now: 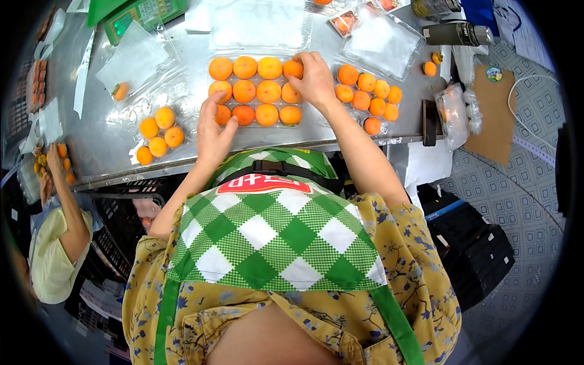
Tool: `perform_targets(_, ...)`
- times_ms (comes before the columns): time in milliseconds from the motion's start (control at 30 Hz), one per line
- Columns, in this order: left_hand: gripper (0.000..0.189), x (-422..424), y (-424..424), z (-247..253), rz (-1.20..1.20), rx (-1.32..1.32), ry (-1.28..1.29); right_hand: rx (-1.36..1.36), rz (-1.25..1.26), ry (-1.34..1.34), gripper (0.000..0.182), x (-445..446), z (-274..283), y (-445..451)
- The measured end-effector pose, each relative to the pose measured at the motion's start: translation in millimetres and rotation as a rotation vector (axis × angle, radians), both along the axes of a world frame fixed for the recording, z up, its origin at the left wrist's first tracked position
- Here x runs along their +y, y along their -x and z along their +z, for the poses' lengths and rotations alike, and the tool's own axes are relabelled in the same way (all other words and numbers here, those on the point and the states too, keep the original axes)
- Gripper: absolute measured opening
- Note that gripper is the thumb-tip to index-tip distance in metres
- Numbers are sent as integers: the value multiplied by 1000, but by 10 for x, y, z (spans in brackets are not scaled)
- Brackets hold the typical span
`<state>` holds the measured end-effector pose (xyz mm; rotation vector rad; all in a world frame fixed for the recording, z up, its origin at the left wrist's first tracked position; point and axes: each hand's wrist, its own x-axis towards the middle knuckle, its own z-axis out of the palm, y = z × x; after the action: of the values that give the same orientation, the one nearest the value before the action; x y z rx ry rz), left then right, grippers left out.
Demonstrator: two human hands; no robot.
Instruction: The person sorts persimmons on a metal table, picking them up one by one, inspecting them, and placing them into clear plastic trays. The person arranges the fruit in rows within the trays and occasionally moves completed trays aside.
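Observation:
A clear plastic tray (301, 86) lies in front of me, filled with orange persimmons (244, 91) in three rows. My right hand (313, 75) grips the persimmon (292, 69) in the far right corner, thumb below it and fingers curled along its other side. At the tray's left edge, my left hand (214, 129) rests with thumb and fingers apart, touching the fruit there and partly hiding two of them. Behind the tray, its transparent lid (260, 23) is folded back, with a white sheet in it.
Smaller persimmons (361, 101) fill a tray on the right; several more (158, 146) sit on the left. A green digital scale (137, 18) stands far left. Dark bottle (456, 34) and phone (429, 123) lie right on the metal table (319, 133). Another person's arm (68, 200) handles fruit at left.

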<state>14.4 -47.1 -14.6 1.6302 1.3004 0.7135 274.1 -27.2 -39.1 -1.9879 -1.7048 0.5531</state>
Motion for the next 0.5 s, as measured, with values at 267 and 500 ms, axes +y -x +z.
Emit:
perform_targets(267,52,-3,17,78,-48,-31,82,161,-137,-86,37,-27,70,14)
perform_targets(500,56,118,-269,404,-68,-327,84,1718,-241,502,37,-185,518,284)
